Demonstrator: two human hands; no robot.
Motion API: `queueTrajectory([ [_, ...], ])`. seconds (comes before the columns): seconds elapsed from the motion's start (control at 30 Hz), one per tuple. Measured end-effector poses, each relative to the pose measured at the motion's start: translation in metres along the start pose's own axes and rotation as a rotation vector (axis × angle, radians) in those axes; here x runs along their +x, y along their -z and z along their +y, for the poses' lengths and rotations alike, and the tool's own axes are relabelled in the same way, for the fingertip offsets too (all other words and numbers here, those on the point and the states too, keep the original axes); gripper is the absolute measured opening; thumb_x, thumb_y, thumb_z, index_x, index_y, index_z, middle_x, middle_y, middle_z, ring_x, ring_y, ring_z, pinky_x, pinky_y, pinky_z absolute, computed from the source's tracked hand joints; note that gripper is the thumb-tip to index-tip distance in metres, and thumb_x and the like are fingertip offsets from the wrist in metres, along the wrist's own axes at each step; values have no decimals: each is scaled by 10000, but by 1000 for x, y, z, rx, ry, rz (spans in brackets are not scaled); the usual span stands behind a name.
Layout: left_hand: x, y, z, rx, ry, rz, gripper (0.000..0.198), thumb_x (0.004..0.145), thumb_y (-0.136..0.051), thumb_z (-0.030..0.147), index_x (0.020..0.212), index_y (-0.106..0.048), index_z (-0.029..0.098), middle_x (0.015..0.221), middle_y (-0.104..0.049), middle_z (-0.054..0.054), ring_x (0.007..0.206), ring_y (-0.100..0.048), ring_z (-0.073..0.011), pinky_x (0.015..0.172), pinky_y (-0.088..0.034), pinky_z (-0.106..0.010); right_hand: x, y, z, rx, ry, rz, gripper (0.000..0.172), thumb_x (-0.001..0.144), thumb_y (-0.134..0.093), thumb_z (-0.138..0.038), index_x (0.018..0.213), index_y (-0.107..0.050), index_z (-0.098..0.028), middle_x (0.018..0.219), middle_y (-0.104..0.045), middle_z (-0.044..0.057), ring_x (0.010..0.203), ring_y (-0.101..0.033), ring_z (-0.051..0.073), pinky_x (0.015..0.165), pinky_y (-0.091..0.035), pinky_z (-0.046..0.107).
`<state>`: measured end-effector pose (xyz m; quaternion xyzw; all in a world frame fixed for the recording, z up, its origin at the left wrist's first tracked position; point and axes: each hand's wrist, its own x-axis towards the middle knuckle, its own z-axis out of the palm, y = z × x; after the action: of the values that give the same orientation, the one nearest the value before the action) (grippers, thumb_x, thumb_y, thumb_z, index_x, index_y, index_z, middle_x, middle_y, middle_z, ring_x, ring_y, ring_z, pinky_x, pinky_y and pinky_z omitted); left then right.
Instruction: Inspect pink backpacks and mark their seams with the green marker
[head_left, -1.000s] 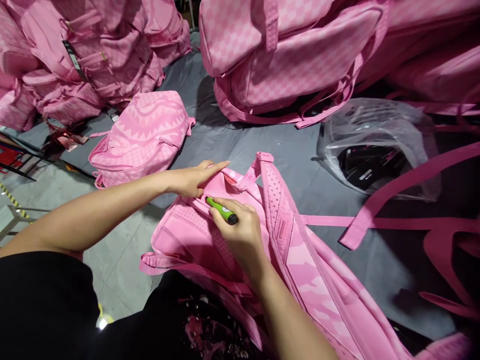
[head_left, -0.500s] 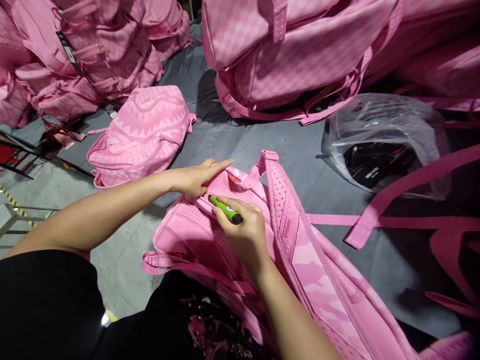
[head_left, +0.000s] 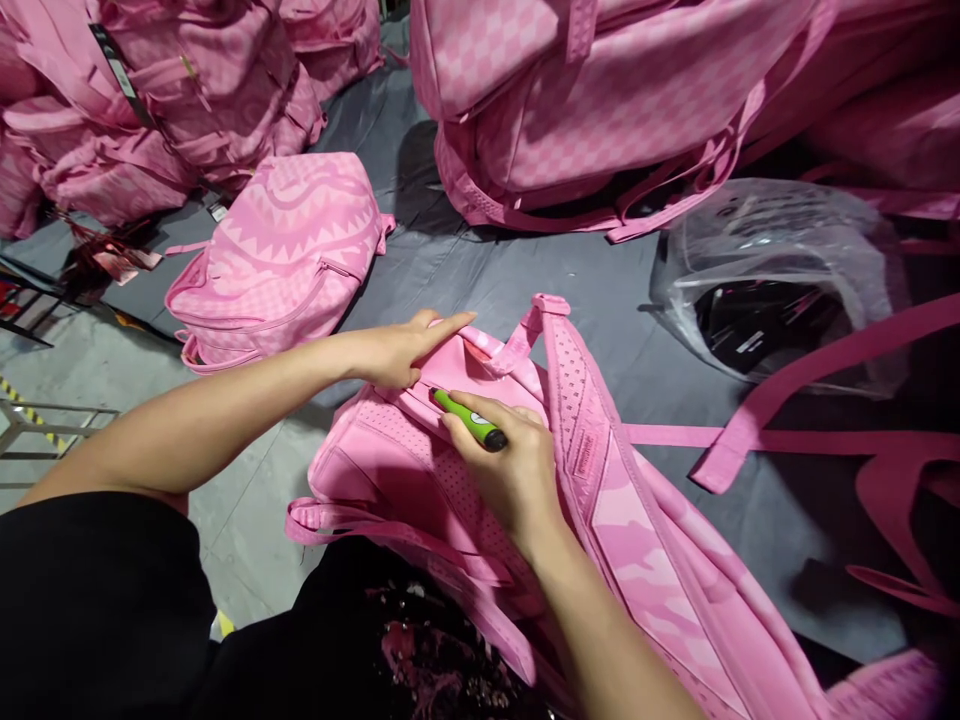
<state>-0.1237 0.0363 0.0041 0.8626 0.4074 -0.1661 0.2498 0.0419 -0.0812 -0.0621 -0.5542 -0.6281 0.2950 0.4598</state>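
A pink backpack (head_left: 375, 455) lies in front of me with its perforated back panel and shoulder straps facing up. My left hand (head_left: 397, 352) is closed on its upper edge, a finger stretched along the fabric and the thumb below. In my right hand (head_left: 517, 475) is a green marker pen (head_left: 471, 418) with a black end. Its tip is at the fabric by the upper seam, just right of my left thumb; whether it touches cannot be made out. A camouflage-patterned shoulder strap (head_left: 637, 530) runs down right of my right hand.
Another pink backpack (head_left: 289, 240) with a toothed print lies beyond my left arm. Pink bags (head_left: 180, 100) are heaped at the back left, and a large checkered bag (head_left: 600, 110) stands behind. A clear plastic bag (head_left: 847, 250) holding black items sits right on the grey-covered table (head_left: 585, 275).
My right hand and the marker pen have moved slightly right along the upper seam. My left hand keeps its hold on the edge. The whole view has shifted a little.
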Motion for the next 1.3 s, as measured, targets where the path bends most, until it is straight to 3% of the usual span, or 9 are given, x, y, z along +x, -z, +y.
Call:
queueTrajectory([
  [0.2,0,1,3,6,24,-3,987,838,-505,139,1565,125,362,1588,-205,-126,1135,-592,-205,977,-480,-330,1,-7,-2,5,40,-18,176,839,-714,-276,1003,-778,-269,1001,-796,22,889,-750,250,848,-508,420],
  [0.57,1,-2,-2,11,8,14,1002,826,-520,161,1565,116,393,1590,-219,-95,1169,-574,-194,969,-476,-295,3,-9,-1,20,10,9,187,854,-692,-303,1019,-778,-285,1011,-795,18,898,-747,247,876,-520,422],
  [0.7,1,-3,-2,-8,5,35,978,829,-516,163,1580,80,358,1573,-236,-120,1236,-538,-221,962,-472,-292,8,-10,-2,105,27,-84,205,840,-713,-305,1028,-780,-256,987,-798,21,830,-754,232,850,-537,398],
  [1.03,2,-2,-1,10,13,22,960,850,-508,159,1573,91,357,1567,-239,-119,1213,-552,-207,953,-481,-280,1,-4,-5,-39,22,0,189,855,-698,-251,1030,-770,-250,1011,-796,22,871,-756,241,852,-492,424],
  [1.3,2,-3,-1,26,24,42,951,844,-508,169,1583,67,332,1536,-285,-112,1170,-583,-205,935,-485,-272,5,-6,-1,-33,29,-39,192,850,-721,-247,1034,-774,-242,1014,-794,42,886,-753,240,857,-502,409],
])
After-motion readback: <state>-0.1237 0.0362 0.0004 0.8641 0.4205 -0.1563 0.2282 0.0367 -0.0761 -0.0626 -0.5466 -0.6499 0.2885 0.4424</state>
